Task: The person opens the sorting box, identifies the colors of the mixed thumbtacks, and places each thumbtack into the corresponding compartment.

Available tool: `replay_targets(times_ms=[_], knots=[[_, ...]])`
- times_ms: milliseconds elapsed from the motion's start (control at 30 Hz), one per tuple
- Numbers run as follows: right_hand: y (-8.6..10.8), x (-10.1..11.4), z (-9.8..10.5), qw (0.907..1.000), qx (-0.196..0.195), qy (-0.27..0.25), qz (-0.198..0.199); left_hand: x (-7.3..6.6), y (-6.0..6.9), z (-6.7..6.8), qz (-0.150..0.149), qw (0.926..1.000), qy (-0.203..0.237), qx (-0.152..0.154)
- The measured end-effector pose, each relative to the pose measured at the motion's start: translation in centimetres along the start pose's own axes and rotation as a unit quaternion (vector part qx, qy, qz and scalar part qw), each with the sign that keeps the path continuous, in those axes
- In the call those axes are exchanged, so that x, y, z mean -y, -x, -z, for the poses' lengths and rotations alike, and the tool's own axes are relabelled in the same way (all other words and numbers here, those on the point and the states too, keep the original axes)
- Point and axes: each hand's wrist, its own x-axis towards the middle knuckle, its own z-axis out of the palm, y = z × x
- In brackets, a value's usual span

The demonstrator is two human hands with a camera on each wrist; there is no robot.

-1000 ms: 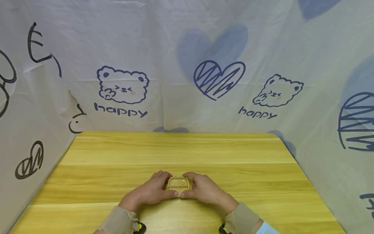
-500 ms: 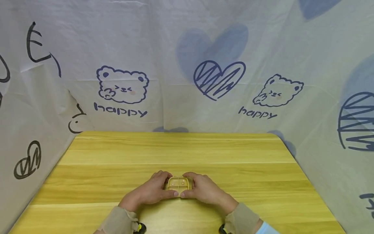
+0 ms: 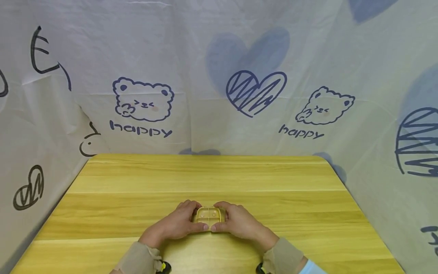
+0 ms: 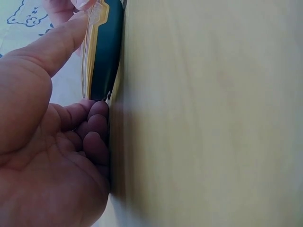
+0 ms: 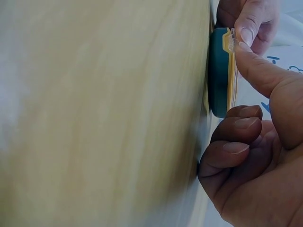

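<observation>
A small pill box (image 3: 208, 214) lies flat on the table near the front middle. From above it shows a yellow inside split into compartments under what looks like a clear lid. Its dark green base (image 4: 108, 52) and yellow rim show in the left wrist view. My left hand (image 3: 178, 222) grips its left side, thumb on the near edge and fingers round the far side. On the other side my right hand (image 3: 241, 222) holds it the same way, the two thumb tips close together at the front. In the right wrist view the box (image 5: 218, 73) rests against the tabletop.
The wood-grain table (image 3: 205, 175) stretches out behind and beside the hands. White cloth (image 3: 198, 68) with drawn bears, hearts and writing hangs at the back and on both sides. Each wrist wears a beige cuff (image 3: 138, 257) with a dark strapped device.
</observation>
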Motion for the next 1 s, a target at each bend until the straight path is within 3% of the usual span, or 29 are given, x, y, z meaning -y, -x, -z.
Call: replay_targets(times_ms=[1000], knots=[[0.12, -0.11, 0.06, 0.9998, -0.005, 0.018, 0.011, -0.13, -0.19, -0.34, 0.004, 1.0, 0.002, -0.006]])
